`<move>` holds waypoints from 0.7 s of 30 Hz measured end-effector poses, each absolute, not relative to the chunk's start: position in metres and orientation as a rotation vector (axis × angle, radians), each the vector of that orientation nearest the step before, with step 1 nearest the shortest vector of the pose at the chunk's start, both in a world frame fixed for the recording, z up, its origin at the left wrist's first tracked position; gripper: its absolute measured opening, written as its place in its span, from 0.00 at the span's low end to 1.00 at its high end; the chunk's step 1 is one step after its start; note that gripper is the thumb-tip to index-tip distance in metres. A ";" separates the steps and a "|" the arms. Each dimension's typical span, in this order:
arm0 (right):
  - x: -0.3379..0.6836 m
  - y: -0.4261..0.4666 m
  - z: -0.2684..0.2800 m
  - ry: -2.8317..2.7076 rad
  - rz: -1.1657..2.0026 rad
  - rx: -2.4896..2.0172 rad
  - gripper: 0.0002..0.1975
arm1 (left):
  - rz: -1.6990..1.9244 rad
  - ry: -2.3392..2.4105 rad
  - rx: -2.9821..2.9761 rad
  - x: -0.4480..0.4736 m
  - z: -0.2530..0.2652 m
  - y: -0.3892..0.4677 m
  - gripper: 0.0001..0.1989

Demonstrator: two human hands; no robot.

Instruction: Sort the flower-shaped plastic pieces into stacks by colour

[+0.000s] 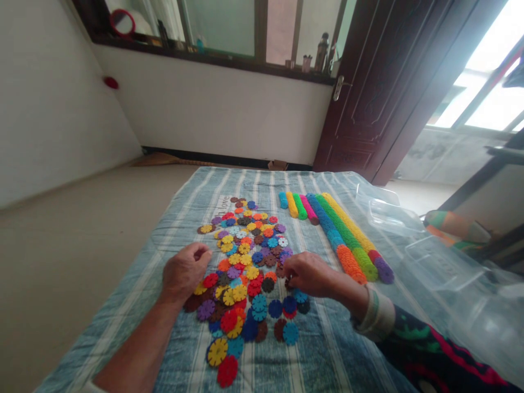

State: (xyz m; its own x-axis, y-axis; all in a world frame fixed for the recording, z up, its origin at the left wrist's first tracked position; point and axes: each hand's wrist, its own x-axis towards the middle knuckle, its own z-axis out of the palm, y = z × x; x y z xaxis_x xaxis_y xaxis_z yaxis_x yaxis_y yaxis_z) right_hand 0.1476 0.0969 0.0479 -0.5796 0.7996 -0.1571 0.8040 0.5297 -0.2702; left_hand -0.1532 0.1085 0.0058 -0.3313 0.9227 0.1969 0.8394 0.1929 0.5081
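Note:
Many notched plastic discs (pixel 235 259) in mixed colours lie spread in a loose pile down the middle of the cloth-covered table. At the pile's left edge is my left hand (pixel 184 273), fingers curled in and closed; whatever they may hold is hidden. My right hand (pixel 311 274) reaches in from the right, its fingertips pinched on a dark brown disc (pixel 289 282) among the others. To the right of it, stacked discs form long rows: a yellow one (pixel 350 222), a green one (pixel 341 230) and a blue one (pixel 325 218) with an orange end (pixel 351 265).
Short coloured rolls of discs (pixel 292 205) lie behind the long rows. Clear plastic containers (pixel 444 262) stand along the table's right side. A striped cloth (pixel 164 327) covers the table. Beyond are a dark red door (pixel 368 82) and a broom (pixel 159 159) on the floor.

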 end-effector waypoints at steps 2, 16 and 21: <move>0.147 0.101 0.048 2.772 -0.532 1.399 0.10 | 0.819 2.306 1.717 -0.154 0.005 0.109 0.12; 0.134 0.112 0.065 2.815 -0.168 0.988 0.17 | 0.775 2.294 1.728 -0.153 0.006 0.107 0.11; 0.131 0.115 0.061 2.842 -0.102 0.955 0.16 | 0.776 2.295 1.742 -0.153 0.007 0.106 0.10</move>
